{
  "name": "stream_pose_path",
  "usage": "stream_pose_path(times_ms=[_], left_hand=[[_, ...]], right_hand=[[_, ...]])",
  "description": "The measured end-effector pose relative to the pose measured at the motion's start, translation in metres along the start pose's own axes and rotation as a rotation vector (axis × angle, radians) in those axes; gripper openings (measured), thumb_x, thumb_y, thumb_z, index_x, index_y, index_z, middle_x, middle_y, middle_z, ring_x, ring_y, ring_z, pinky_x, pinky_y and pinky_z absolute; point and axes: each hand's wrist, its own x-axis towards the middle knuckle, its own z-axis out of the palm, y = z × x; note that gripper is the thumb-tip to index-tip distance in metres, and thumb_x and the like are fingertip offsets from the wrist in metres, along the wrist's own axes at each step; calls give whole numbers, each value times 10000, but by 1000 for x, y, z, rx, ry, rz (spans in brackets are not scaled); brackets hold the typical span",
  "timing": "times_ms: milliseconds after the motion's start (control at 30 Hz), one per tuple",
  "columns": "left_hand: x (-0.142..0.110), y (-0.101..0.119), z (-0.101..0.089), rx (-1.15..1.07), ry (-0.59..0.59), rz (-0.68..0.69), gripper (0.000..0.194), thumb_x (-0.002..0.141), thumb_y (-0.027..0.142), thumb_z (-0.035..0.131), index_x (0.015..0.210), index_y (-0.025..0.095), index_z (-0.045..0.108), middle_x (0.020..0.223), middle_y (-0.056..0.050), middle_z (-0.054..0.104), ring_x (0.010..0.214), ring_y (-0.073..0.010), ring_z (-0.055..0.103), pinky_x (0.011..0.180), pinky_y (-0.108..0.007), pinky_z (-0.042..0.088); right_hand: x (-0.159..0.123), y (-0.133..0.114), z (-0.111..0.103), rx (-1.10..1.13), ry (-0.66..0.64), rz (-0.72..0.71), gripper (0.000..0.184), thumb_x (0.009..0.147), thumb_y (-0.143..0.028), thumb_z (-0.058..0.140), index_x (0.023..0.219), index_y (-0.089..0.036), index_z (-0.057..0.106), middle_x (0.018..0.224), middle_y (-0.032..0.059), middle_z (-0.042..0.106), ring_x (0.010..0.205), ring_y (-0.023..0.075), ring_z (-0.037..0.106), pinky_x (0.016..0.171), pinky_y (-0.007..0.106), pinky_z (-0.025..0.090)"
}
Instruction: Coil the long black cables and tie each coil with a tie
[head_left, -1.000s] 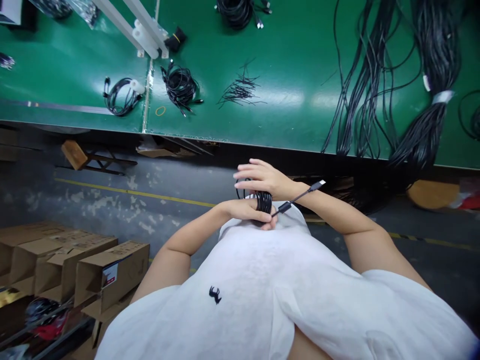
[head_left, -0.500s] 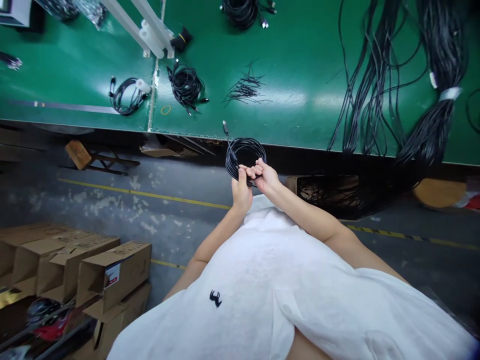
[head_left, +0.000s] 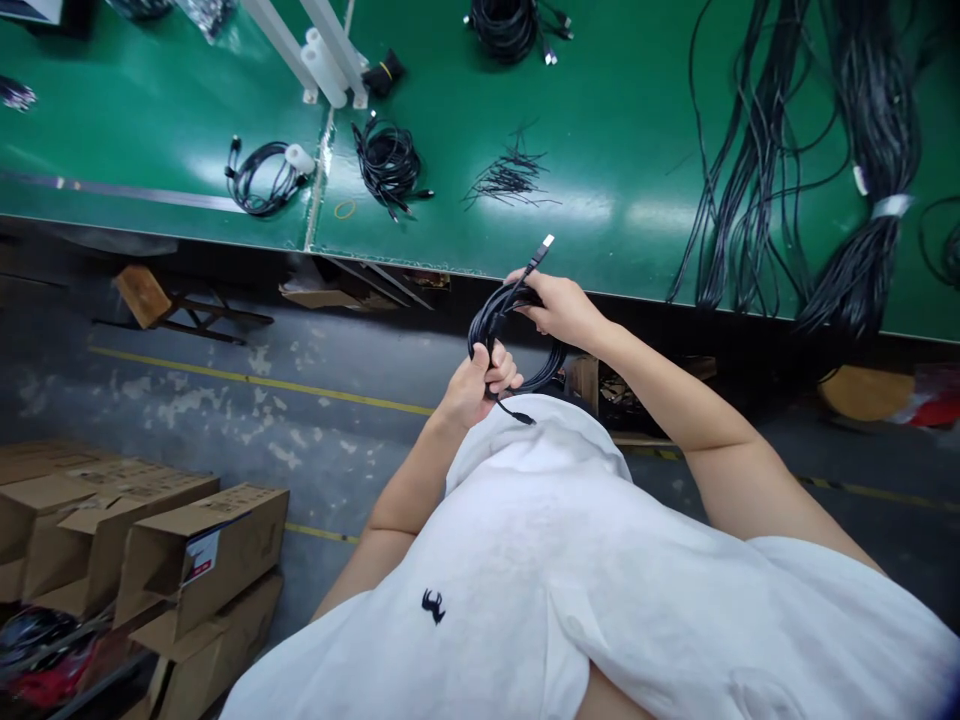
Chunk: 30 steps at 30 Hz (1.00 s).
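A coiled black cable (head_left: 486, 318) is held between my hands, just off the bench's front edge. My left hand (head_left: 480, 378) is closed around the lower left side of the coil, thumb on top. At the upper right of the loop, my right hand (head_left: 559, 305) grips the cable, its fingertips partly hidden behind the strands. One cable end, with a silver USB plug (head_left: 548, 241), points up past my right fingers. The other end, a dark plug (head_left: 527, 419), hangs below my left hand by the white shirt.
On the green bench (head_left: 615, 230) lie a heap of short black ties (head_left: 514, 178), a coiled cable bundle (head_left: 388, 165), another coil (head_left: 262, 180) and a yellow rubber band (head_left: 345, 209). Long cable hanks (head_left: 874, 150) hang over the right edge. Cardboard boxes (head_left: 202, 550) stand lower left.
My right hand has moved up and right, away from my left hand, to the coil's upper side. The coil has tilted, and the USB plug now points up to the right.
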Motion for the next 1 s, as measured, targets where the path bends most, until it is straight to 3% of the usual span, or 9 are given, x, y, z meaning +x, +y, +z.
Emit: stream_pose_path(times_ms=[100, 200, 333, 500, 600, 700, 767, 900, 1000], left_hand=[[-7, 4, -5, -47, -1, -23, 581, 863, 708, 384, 659, 173, 485, 543, 74, 200, 440, -62, 221, 531, -222, 415], [-10, 9, -19, -105, 5, -18, 528, 957, 591, 371, 777, 149, 597, 567, 60, 267, 460, -63, 287, 575, -234, 450], [-10, 14, -40, -33, -39, -31, 326, 962, 388, 502, 892, 109, 656, 637, 25, 430, 543, -71, 426, 709, -278, 508], [-7, 12, -45, 123, -99, 50, 347, 846, 479, 669, 796, 140, 612, 591, 48, 428, 534, -76, 453, 711, -289, 513], [6, 6, -38, 127, -12, 215, 360, 824, 474, 697, 727, 165, 539, 540, 81, 351, 464, -53, 366, 592, -238, 464], [33, 0, -31, 75, 176, 368, 352, 874, 485, 628, 741, 182, 507, 536, 89, 326, 444, -48, 322, 535, -211, 410], [53, -3, -28, 69, 243, 406, 347, 876, 502, 613, 767, 187, 513, 551, 81, 369, 465, -52, 361, 557, -210, 417], [77, -4, -27, 106, 221, 466, 418, 818, 580, 633, 742, 189, 504, 574, 66, 412, 516, -65, 420, 594, -223, 427], [77, 3, -22, 173, 174, 482, 428, 811, 594, 636, 744, 191, 509, 553, 77, 364, 485, -65, 359, 584, -239, 414]], right_hand=[[-4, -4, 8, -57, -24, -75, 189, 859, -230, 542, 1000, -174, 655, 928, 48, 705, 856, 196, 643, 781, 277, 431], [-10, -3, 19, -26, 20, -24, 175, 877, -277, 534, 903, -167, 667, 866, 32, 698, 808, 176, 624, 742, 260, 413], [-13, -5, 29, 35, 52, 70, 185, 866, -293, 539, 879, -161, 669, 850, 25, 692, 795, 172, 612, 741, 261, 411], [-6, -8, 33, 90, 150, 74, 150, 834, -299, 576, 851, -172, 654, 862, 29, 677, 817, 174, 594, 763, 274, 416], [-2, -7, 49, 439, 277, 232, 195, 796, -381, 660, 808, -192, 608, 687, -25, 566, 639, 120, 516, 646, 249, 423], [4, -7, 82, 987, 456, 528, 258, 796, -422, 687, 814, -215, 534, 568, -80, 398, 482, 76, 363, 520, 218, 397], [10, -7, 104, 1261, 492, 718, 276, 839, -412, 656, 768, -215, 475, 535, -88, 355, 467, 72, 349, 515, 207, 417], [28, 3, 119, 1399, 338, 938, 335, 894, -384, 596, 681, -212, 404, 491, -99, 270, 435, 63, 275, 467, 182, 375], [44, 24, 94, 1223, 154, 816, 281, 866, -411, 607, 741, -207, 461, 537, -88, 319, 455, 73, 308, 467, 205, 372]])
